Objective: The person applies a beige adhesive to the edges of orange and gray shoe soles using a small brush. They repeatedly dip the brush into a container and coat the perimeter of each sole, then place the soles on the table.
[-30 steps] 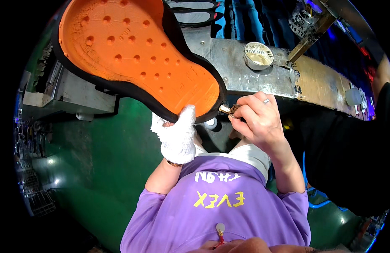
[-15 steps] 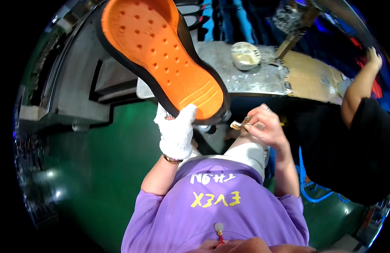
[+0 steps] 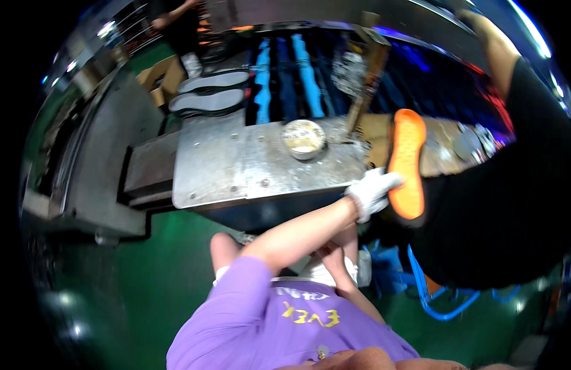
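My left hand [image 3: 373,190], in a white knitted glove, reaches across to the right and grips a shoe sole [image 3: 409,161] by its edge. The sole is orange inside with a dark rim and is held up on its long side, in front of the cardboard-covered end of the bench. My right hand [image 3: 328,254] is bare and lies low over my lap, partly behind my left forearm. Its fingers are mostly hidden, and whatever it may hold does not show.
A metal bench [image 3: 214,160] carries a round tub of pale paste [image 3: 303,139]. Two grey soles [image 3: 208,98] lie at its far left. Behind run dark and blue strips [image 3: 308,77]. A wooden post [image 3: 365,86] stands near cardboard [image 3: 443,148]. A co-worker in black [image 3: 489,216] is close at right.
My left hand has carried the orange sole away from me to the right. My right hand has dropped to my lap; the small metallic thing it pinched is out of sight. The view has shifted.
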The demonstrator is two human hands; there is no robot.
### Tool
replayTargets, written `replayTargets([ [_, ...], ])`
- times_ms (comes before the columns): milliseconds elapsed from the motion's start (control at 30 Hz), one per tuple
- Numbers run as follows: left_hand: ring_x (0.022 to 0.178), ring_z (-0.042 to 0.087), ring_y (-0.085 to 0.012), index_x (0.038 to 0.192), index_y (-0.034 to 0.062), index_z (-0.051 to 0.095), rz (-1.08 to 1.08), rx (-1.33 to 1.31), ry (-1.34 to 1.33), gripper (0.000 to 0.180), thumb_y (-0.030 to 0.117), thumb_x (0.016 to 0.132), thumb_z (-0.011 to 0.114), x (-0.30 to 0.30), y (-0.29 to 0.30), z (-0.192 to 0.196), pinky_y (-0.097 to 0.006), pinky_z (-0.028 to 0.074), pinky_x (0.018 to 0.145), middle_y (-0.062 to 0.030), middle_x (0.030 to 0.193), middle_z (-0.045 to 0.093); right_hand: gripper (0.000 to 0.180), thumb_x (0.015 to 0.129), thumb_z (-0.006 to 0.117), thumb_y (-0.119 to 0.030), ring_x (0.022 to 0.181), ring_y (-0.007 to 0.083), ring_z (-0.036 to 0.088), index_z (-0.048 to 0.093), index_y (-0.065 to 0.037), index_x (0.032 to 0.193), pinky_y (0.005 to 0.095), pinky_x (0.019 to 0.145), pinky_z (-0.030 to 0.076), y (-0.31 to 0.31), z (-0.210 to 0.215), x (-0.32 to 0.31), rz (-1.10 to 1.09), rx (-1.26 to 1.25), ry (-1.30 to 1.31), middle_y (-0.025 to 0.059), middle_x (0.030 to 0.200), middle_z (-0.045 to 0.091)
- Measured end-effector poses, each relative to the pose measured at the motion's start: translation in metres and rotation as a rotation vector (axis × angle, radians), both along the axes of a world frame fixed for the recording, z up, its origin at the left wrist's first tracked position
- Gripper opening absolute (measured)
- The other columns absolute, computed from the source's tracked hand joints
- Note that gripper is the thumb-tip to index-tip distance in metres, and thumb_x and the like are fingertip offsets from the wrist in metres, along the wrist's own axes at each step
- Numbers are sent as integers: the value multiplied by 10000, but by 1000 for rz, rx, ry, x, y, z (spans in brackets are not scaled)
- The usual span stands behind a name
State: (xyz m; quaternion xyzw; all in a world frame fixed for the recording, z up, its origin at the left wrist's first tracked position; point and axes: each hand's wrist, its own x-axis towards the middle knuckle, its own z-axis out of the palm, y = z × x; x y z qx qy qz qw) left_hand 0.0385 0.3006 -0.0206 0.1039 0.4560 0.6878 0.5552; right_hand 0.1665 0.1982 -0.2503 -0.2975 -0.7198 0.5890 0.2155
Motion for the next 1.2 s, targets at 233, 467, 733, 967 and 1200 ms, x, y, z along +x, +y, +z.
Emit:
replayTargets([
  [233,1014,691,-249,1222,17,670,-221,267,908,434,275,881,743,-30,-85,-9,-430,547,899,-176,1136,707,225,807,783,-215,617,241,667,693,-11,783,368,632,513,9,-22,5,23,143,-191,123,676,684],
  [467,1318,501,-450,1282,60,650,554,-264,1849,388,190,917,632,-292,-181,-7,-514,399,1120,-221,1375,590,178,898,755,-84,621,27,506,645,-4,782,223,560,424,-3,-31,-8,60,-37,-195,-38,684,605],
  [733,1471,348,-396,1377,100,580,171,-999,2095,472,377,1016,454,-523,-97,-48,-596,273,1187,-157,1544,466,198,852,776,-135,702,123,594,645,0,790,278,647,490,-6,-21,-27,38,-215,-249,42,828,629],
  [967,1045,630,-356,995,72,676,127,-801,2190,296,313,998,503,-508,-114,-68,-487,461,986,-169,1034,684,239,857,793,-198,679,181,616,667,-4,795,317,625,504,-13,-7,-38,64,-33,-389,95,810,641],
  [1200,1052,608,-396,1049,9,656,-1,-264,2119,196,107,879,651,-433,-218,-46,-473,498,964,-199,1109,631,186,884,761,-123,686,105,570,618,-12,838,277,616,475,-19,-2,-40,82,-91,-357,43,748,618],
])
